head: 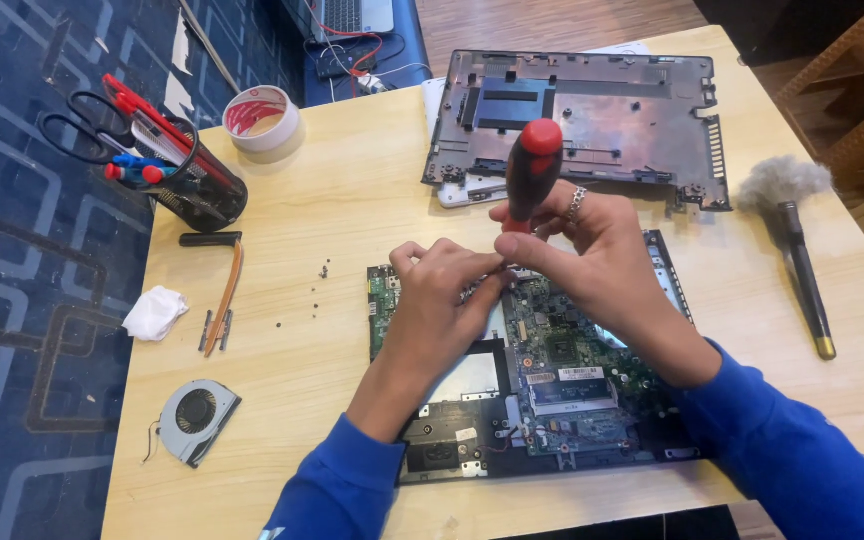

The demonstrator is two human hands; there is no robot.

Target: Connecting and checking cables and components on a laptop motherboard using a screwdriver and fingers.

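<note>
An opened laptop base with its green circuit board exposed lies on the wooden table in front of me. My right hand grips a screwdriver with a red and black handle, held upright over the board's upper edge. My left hand rests on the board right beside the screwdriver tip, fingers curled against it. The tip itself is hidden behind my fingers. Both sleeves are blue.
The removed laptop bottom cover lies at the back. A dusting brush is at right. At left are a pen holder with scissors, a tape roll, a white cloth, a heat pipe, a fan and loose screws.
</note>
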